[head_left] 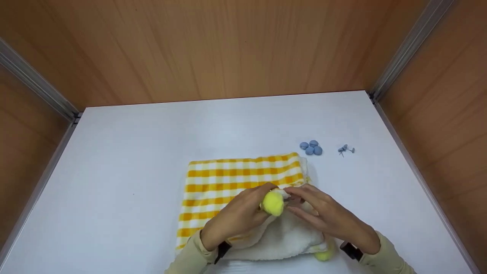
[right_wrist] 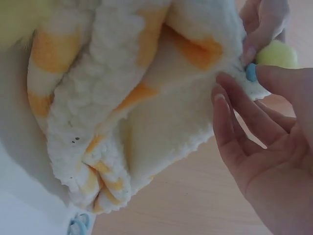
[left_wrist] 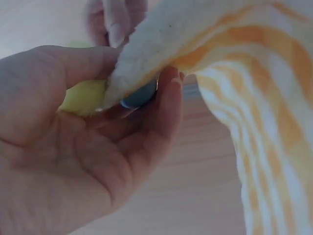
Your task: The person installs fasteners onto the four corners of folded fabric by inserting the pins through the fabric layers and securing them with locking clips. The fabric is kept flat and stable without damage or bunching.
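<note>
A yellow-and-white checked blanket with a fleecy white underside lies partly folded back. My left hand pinches its raised corner, beside a yellow pompom. Under that corner, a small rounded blue piece sits against the left fingers. My right hand is just right of the corner, its fingers fairly straight and a gap showing between thumb and fingertips. In the right wrist view, its thumb tip is at a blue piece by the cloth edge; whether it touches is unclear.
Several blue round caps lie behind the blanket on the white table. Several small grey-blue pins lie to their right. A second yellow pompom is at the blanket's near right. Wooden panels enclose the back and sides.
</note>
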